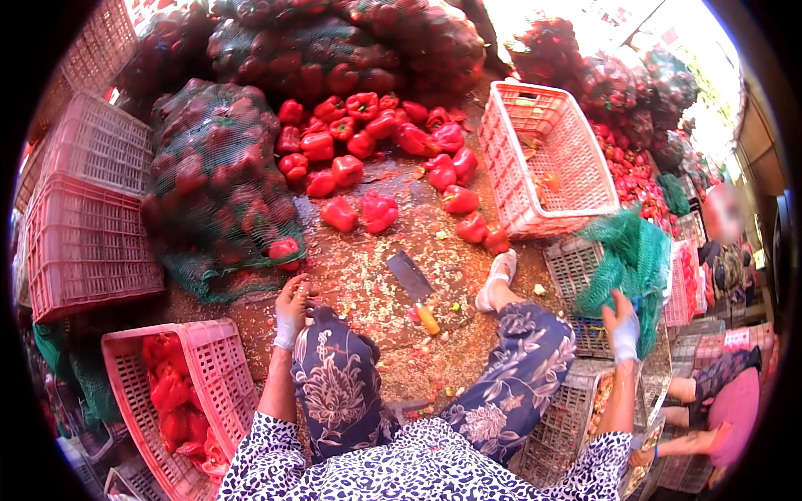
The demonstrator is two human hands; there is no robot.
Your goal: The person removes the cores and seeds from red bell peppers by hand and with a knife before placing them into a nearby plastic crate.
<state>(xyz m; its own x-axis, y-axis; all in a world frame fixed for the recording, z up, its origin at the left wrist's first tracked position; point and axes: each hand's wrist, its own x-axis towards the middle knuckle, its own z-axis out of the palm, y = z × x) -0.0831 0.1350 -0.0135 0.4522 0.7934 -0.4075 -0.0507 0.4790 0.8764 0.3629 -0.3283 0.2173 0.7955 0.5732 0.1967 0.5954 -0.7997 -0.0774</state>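
Note:
My left hand [291, 314], wrapped at the wrist in something white, is raised beside my left knee. Its fingers are loosely bent and apart, with nothing visible in them. Out to the right, my right hand [621, 324] is against a bunched green mesh bag [618, 271] lying over crates. Its fingers look spread, not wrapped round the mesh. Between my legs a cleaver [409, 277] with a yellow handle lies on the seed-strewn ground. Beyond it sits a loose heap of red bell peppers [361, 144].
A filled mesh sack [219, 179] of peppers stands left of the heap. A pink crate [547, 159] stands tilted at the right. Another crate [225, 359] at lower left holds cut red peppers [171, 392]. Stacked crates [92, 242] line the left side. A person [735, 409] is bent over at far right.

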